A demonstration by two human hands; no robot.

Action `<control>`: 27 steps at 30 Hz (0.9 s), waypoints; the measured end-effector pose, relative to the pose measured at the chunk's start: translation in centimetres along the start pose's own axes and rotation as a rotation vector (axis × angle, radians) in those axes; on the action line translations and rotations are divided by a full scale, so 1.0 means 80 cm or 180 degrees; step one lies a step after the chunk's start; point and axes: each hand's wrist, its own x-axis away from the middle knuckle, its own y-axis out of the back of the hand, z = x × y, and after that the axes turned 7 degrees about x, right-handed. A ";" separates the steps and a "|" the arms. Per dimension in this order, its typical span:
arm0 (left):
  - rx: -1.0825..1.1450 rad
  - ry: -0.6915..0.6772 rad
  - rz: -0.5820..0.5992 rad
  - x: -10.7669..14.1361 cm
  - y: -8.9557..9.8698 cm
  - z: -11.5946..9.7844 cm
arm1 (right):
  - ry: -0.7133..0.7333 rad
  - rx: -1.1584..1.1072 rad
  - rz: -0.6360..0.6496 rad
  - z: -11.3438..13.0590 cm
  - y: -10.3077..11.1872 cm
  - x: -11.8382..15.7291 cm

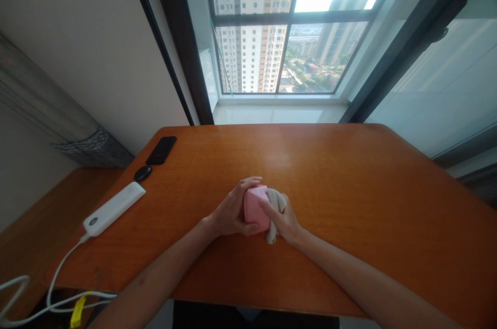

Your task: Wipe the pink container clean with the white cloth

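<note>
Near the middle of the wooden table (334, 179), my left hand (232, 210) curls round the left side of a small pink block-like object (256, 207), fingers over its far edge and thumb along its near edge. My right hand (288, 221) grips a bunched light grey cloth (275, 199) against the object's right side, and its thumb reaches onto the pink surface. What the pink object is I cannot tell, since both hands cover much of it. Part of the cloth hangs down towards me between the object and my right palm.
Along the table's left side lie a black phone (161, 150), a small black rounded object (143, 173) and a white power strip (114, 209). Its white cable (58, 272) runs off the lower left edge, near a yellow tag (78, 311). A window (289, 18) stands beyond the far edge.
</note>
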 end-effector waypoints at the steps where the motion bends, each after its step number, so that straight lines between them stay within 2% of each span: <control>1: -0.0051 -0.0083 -0.0019 0.000 0.000 0.000 | 0.0006 0.0007 -0.0001 -0.001 0.000 0.000; 9: -0.0721 -0.0629 0.0199 -0.002 0.007 -0.009 | 0.0031 -0.0098 0.0073 0.002 0.000 -0.002; 15: -0.1408 -0.1267 0.0221 -0.007 0.009 -0.004 | -0.0053 -0.0219 -0.0006 0.004 0.000 -0.002; 22: -0.2156 -0.1488 0.0609 -0.004 0.022 0.006 | -0.0141 -0.0221 -0.0107 0.000 0.000 -0.002; 27: -0.2170 -0.1246 0.0729 -0.002 0.026 0.009 | -0.0139 -0.0201 -0.0096 0.006 -0.001 -0.003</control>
